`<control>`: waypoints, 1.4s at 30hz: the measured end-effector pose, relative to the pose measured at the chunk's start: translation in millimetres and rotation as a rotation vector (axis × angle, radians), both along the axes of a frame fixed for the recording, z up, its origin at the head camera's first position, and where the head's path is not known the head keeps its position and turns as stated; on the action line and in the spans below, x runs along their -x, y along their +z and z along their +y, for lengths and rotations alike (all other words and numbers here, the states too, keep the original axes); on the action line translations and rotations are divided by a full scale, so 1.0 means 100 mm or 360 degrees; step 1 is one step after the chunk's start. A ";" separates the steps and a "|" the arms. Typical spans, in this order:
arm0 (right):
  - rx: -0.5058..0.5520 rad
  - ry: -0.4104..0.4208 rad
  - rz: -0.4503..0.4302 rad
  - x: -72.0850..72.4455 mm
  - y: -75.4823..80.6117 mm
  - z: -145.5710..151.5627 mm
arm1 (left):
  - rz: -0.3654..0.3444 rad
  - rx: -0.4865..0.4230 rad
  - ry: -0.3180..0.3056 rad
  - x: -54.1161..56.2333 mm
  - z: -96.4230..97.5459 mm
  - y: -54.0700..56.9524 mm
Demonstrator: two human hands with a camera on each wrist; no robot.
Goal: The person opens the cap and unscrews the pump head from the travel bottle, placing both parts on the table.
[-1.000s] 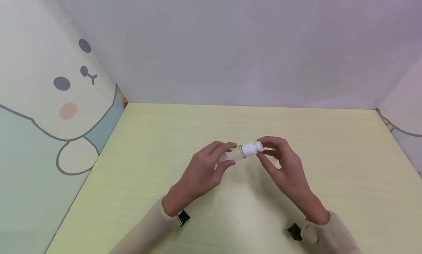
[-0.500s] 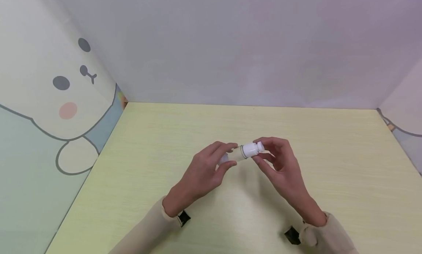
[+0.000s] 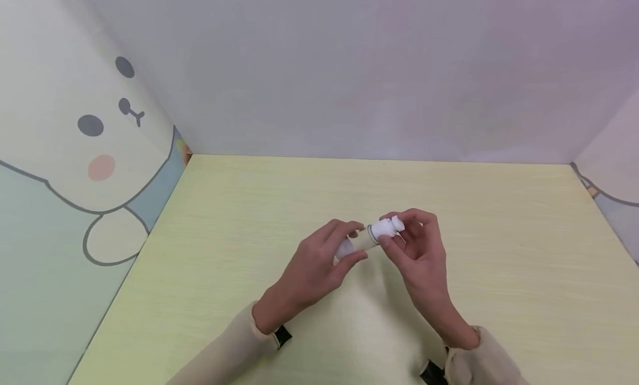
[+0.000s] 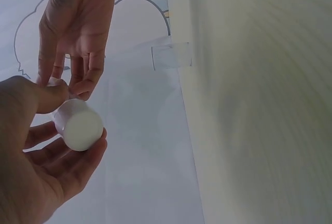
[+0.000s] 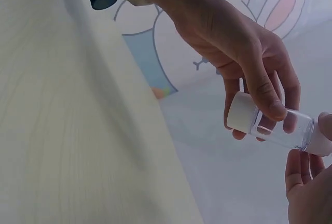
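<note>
A small clear bottle (image 3: 364, 239) with white ends is up in the air between both hands, its narrow white tip pointing right and slightly up. My left hand (image 3: 317, 260) grips the left part of it, thumb below and fingers above. In the left wrist view the round white end (image 4: 83, 129) faces the camera, with the left fingers curled round it. My right hand (image 3: 421, 257) pinches the white right section (image 3: 383, 228) between thumb and fingers. The right wrist view shows the see-through middle (image 5: 285, 126) of the bottle under the left thumb.
Beneath the hands is a pale yellow wood-grain table (image 3: 259, 191). A plain grey-white wall (image 3: 349, 85) rises along its back edge. Side panels with cartoon animals (image 3: 100, 152) stand at left and right. Black wrist devices (image 3: 433, 372) sit at the sleeves.
My right fingers have moved left from the bottle's tip onto its white section. The bottle and left hand have shifted slightly right and down, and the bottle tilts a little more.
</note>
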State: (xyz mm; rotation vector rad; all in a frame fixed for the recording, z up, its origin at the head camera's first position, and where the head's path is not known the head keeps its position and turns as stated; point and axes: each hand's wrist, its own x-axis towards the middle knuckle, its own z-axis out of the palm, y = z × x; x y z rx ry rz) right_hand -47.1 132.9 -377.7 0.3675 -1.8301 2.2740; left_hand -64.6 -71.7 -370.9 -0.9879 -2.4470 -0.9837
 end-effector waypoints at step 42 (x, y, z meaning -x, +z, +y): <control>0.0348 0.0298 0.0733 0.06 -0.08 0.05 | -0.0684 -0.0359 -0.0475 -0.01 -0.01 0.03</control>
